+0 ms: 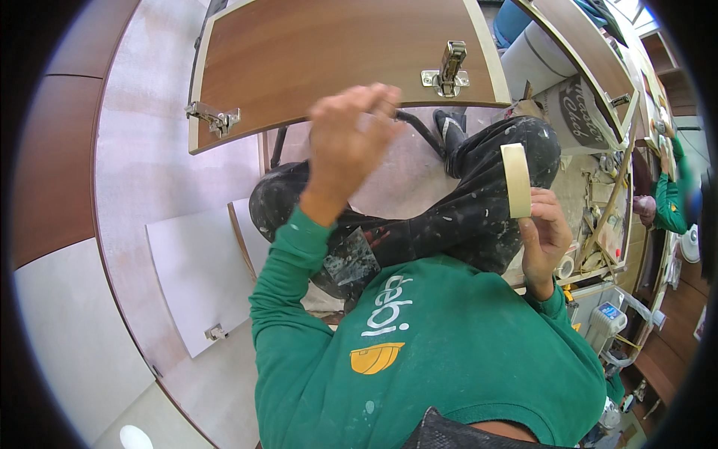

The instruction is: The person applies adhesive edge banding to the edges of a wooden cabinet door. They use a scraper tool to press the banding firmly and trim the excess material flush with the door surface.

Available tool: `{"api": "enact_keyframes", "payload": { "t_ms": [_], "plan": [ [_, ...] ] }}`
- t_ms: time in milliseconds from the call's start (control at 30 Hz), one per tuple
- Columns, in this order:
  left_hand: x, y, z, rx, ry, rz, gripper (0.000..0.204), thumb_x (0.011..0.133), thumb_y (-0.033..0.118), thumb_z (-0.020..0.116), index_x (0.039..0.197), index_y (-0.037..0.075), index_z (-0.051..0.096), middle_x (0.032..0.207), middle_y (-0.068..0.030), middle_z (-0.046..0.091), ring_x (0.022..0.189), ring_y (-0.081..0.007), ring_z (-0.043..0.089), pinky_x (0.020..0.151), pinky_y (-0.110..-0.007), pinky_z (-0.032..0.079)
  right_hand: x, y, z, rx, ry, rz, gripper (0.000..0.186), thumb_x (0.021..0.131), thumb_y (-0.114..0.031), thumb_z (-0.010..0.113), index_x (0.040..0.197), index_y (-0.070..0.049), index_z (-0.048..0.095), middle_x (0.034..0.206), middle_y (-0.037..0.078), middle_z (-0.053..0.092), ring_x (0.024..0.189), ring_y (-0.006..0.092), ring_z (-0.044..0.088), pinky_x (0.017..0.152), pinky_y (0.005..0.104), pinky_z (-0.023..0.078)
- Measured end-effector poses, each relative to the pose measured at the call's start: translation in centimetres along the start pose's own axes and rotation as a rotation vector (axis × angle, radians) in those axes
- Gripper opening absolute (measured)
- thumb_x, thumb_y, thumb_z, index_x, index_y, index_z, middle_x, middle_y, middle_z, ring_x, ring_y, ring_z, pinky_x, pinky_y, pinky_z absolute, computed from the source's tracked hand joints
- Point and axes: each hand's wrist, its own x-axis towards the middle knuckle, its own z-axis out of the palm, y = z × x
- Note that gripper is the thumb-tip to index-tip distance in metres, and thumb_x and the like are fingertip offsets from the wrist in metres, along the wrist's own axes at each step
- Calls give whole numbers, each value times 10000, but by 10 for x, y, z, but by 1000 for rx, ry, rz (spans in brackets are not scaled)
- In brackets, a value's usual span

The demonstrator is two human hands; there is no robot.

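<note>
My left hand (351,142), slightly blurred, is raised by the lower edge of a brown cabinet panel (329,52) with pale edging. Its fingers are curled; I cannot make out anything in them. My right hand (544,236) grips a cream roll of masking tape (516,179) held upright above my right thigh. Metal hinges (451,69) are fixed near both lower corners of the panel. Under the panel are black bent supports (422,131). My legs, in paint-spattered black trousers, are bent beneath the panel.
A white board (187,277) with a hinge lies at the left. Another upright panel (591,52) and a large bag (568,112) are at the upper right. Scattered tools (598,187) and a grey device (606,322) lie at the right. A co-worker in green sleeves (667,202) is at the far right.
</note>
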Motion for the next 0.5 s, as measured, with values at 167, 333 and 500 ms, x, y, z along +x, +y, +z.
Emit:
{"api": "enact_keyframes", "payload": {
  "t_ms": [167,333,500],
  "plan": [
    [8,-46,-41,32,-22,-160,430,842,353,826,1232,175,798,1211,6,677,1086,-225,576,924,-392,419,-1,5,-2,39,19,88,142,936,8,712,1072,19,675,1114,159,691,1112,277,633,1001,396,473],
    [1,-70,-71,-22,-132,-207,451,849,349,821,1264,176,787,1219,-22,666,1126,-242,552,997,-393,438,4,10,-6,57,-38,89,145,934,13,709,1075,24,677,1117,159,689,1106,267,630,998,385,470],
    [-10,-88,-89,-65,-198,-303,427,892,314,793,1297,179,768,1304,-44,657,1194,-252,547,1035,-389,469,2,16,-11,79,-50,155,138,936,21,696,1072,32,680,1126,155,686,1102,255,627,992,373,468]
  ]
}}
